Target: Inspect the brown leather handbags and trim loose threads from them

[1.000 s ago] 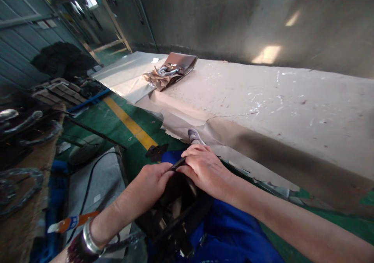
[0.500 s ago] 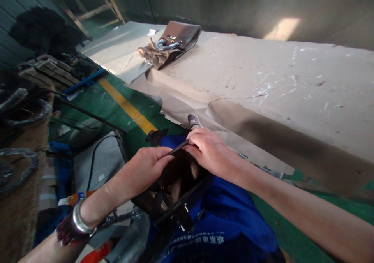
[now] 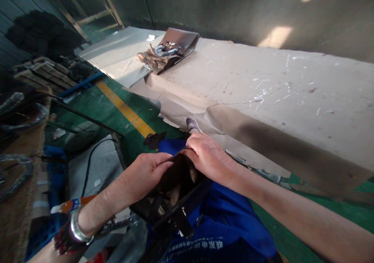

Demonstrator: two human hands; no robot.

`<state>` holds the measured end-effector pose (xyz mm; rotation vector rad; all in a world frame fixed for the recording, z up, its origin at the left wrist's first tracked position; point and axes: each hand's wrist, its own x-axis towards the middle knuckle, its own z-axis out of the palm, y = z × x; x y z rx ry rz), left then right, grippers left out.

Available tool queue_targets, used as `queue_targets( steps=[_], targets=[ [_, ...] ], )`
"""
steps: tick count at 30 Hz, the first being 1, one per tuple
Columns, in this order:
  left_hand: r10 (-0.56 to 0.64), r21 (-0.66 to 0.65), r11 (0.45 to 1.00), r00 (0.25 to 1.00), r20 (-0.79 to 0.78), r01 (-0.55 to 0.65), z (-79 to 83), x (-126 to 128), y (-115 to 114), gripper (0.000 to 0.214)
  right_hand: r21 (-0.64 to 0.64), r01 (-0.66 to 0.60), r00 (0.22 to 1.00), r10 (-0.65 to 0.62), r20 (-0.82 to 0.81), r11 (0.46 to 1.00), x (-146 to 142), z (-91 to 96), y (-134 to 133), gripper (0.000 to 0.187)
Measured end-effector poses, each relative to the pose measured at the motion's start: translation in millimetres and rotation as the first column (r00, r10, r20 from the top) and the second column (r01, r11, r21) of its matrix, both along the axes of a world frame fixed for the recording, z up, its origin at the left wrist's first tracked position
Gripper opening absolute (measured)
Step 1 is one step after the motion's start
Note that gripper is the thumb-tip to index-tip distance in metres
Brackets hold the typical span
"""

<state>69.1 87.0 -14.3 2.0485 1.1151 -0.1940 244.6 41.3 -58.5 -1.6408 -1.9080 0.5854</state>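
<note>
A dark handbag rests open on my lap, with a short strap hanging from its near side. My left hand pinches the bag's far rim between thumb and fingers. Close beside it, my right hand grips the same rim, its fingers folded over the edge. Pale, crumpled material shows inside the bag, though shadow hides most of the interior. Under the bag lies a blue apron with white lettering.
A paper-covered table runs across in front, bearing a brown handbag with wrapped handles. To the left are a bottle with an orange label, a brown-topped surface with wrapped handles, and a yellow floor line.
Both hands keep their hold on the bag's rim and sit slightly lower in the picture. The view has shifted slightly, with the table also appearing lower.
</note>
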Motion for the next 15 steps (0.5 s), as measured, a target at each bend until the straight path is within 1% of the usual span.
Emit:
queue_targets(
  steps=[4,8,12,15],
  targets=[
    [0.004,-0.021,1.0,1.0,0.019,-0.003,-1.0,-2,-1,0.032,-0.017,0.039,0.999,-0.039,0.014,0.999,-1,-0.9,0,0.018],
    [0.0,-0.06,0.998,1.0,0.026,0.002,3.1,-3,-5,0.031,-0.033,0.074,0.997,-0.075,-0.025,0.997,-1,-2.1,0,0.017],
    [-0.038,-0.112,0.993,0.999,-0.019,0.036,8.3,2,-3,0.034,-0.042,0.078,0.996,-0.079,-0.037,0.996,-2,-2.6,-1,0.017],
    [-0.093,-0.145,0.985,0.996,-0.002,0.092,6.8,12,5,0.033,-0.043,0.096,0.994,-0.098,-0.045,0.994,-2,-2.5,-4,0.016]
  ],
)
